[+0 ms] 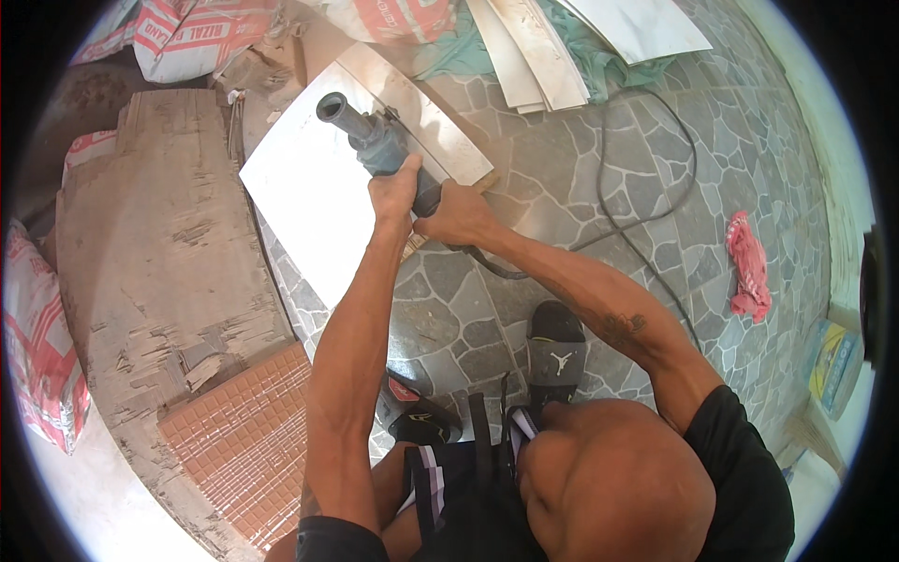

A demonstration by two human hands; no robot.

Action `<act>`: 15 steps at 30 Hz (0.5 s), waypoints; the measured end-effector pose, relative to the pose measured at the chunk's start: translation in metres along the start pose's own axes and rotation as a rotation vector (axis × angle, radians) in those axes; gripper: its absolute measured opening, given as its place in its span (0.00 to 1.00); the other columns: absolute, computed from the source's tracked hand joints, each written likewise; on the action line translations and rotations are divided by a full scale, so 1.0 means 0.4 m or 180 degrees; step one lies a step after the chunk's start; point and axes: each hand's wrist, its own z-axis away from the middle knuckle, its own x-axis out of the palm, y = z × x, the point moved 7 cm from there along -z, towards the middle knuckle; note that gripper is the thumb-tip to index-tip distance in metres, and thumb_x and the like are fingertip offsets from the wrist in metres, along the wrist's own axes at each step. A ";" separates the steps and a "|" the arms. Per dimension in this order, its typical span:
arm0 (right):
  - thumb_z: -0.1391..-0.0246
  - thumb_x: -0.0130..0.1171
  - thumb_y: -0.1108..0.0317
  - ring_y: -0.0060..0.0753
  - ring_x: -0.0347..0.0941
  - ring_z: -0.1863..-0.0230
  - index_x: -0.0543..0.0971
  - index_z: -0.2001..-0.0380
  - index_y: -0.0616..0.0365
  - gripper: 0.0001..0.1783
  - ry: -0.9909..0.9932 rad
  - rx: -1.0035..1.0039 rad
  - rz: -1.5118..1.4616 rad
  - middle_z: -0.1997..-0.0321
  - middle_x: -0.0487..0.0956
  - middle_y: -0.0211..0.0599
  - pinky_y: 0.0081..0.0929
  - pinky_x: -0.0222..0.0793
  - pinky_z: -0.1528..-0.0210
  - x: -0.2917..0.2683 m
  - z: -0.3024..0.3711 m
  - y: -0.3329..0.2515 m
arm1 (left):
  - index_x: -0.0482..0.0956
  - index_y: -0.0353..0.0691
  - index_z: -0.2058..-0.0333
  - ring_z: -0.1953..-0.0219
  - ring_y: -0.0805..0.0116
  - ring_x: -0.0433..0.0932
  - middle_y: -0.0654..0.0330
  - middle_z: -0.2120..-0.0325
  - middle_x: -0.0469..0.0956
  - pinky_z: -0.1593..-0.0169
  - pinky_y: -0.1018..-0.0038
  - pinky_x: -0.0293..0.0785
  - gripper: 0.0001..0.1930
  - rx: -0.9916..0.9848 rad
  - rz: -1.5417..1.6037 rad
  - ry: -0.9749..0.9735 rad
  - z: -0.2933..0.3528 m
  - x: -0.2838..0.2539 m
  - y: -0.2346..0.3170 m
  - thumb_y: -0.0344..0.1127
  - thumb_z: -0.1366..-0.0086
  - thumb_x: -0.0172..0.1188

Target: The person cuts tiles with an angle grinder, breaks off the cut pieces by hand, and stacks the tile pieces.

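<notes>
Both hands are closed round a grey-blue corded angle grinder (382, 150), held over a large white tile (304, 178). My left hand (394, 194) wraps the middle of its body. Behind it, my right hand (459, 215) grips the rear end, where the dark cord comes out. A thick round side handle (343, 114) points up and left from the front. The grinder hides part of the tile, and I cannot tell whether its disc touches the surface. A line runs across the tile near its far right side.
A worn wooden board (169, 244) lies left, with a brown gridded tile (248, 436) on it. Printed sacks (197, 42) stand beyond. White tile pieces (534, 56) rest on green cloth. The power cord (604, 178) loops over the stone-patterned floor, near a pink rag (748, 267).
</notes>
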 end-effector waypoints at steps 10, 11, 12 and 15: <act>0.66 0.69 0.50 0.55 0.81 0.59 0.75 0.61 0.81 0.39 0.0094 0.0041 0.0002 0.63 0.81 0.64 0.42 0.75 0.56 0.000 0.030 0.028 | 0.80 0.21 0.59 0.61 0.62 0.78 0.50 0.62 0.81 0.54 0.65 0.72 0.27 0.0009 -0.0005 0.0020 0.048 0.012 -0.004 0.42 0.48 0.71; 0.66 0.70 0.49 0.55 0.81 0.58 0.76 0.61 0.80 0.40 0.0064 0.0073 0.0015 0.62 0.81 0.64 0.42 0.76 0.56 0.002 0.033 0.029 | 0.80 0.21 0.59 0.61 0.62 0.78 0.50 0.62 0.82 0.54 0.65 0.72 0.27 0.0014 -0.0040 0.0068 0.052 0.011 -0.006 0.42 0.48 0.71; 0.66 0.70 0.48 0.56 0.81 0.57 0.76 0.60 0.79 0.41 0.0036 0.0106 0.0027 0.60 0.81 0.64 0.42 0.77 0.55 0.003 0.035 0.032 | 0.80 0.21 0.59 0.61 0.62 0.78 0.50 0.62 0.82 0.54 0.65 0.72 0.27 0.0014 -0.0045 0.0060 0.055 0.011 -0.007 0.42 0.48 0.71; 0.66 0.71 0.46 0.55 0.82 0.56 0.76 0.61 0.78 0.41 -0.0055 0.0098 -0.0094 0.60 0.81 0.63 0.41 0.77 0.55 0.007 0.041 0.036 | 0.80 0.21 0.59 0.60 0.61 0.79 0.50 0.61 0.82 0.54 0.65 0.72 0.27 -0.0030 -0.0166 0.0161 0.057 0.005 -0.015 0.43 0.49 0.71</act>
